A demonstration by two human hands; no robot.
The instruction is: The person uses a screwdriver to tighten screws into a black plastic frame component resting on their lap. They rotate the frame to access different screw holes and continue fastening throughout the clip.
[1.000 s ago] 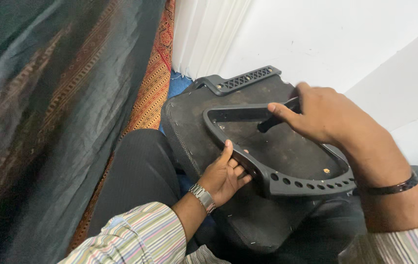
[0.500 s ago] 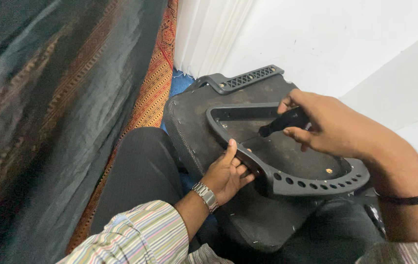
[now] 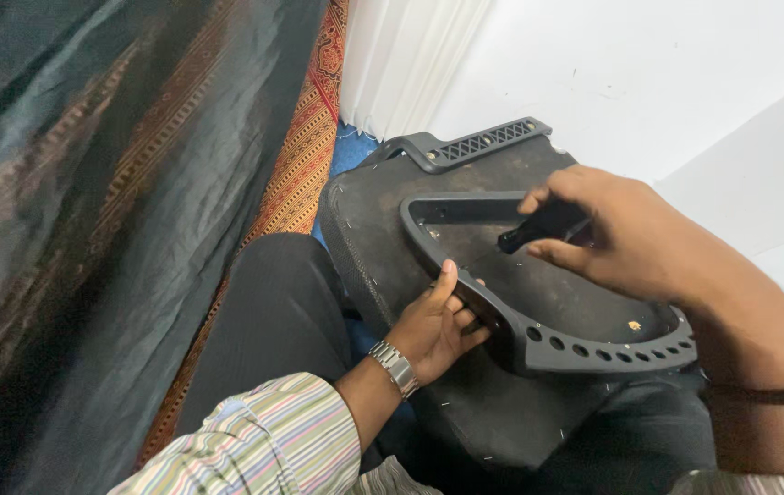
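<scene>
Two of my hands are busy on a big black plastic part (image 3: 428, 293) that rests on my lap. Far on the left hangs a dark shiny cloth (image 3: 71, 183), and next to it runs a strip of orange patterned cloth (image 3: 296, 179). Then comes my leg in dark trousers (image 3: 268, 316). My left hand (image 3: 433, 325) grips the near edge of a curved black frame (image 3: 584, 353) with little round holes, thumb up on its rim. That frame lies on top of the big part. My right hand (image 3: 625, 238) is closed around a small black tool (image 3: 538, 226), and its tip points down inside the frame. White wall (image 3: 667, 82) is behind it all.
</scene>
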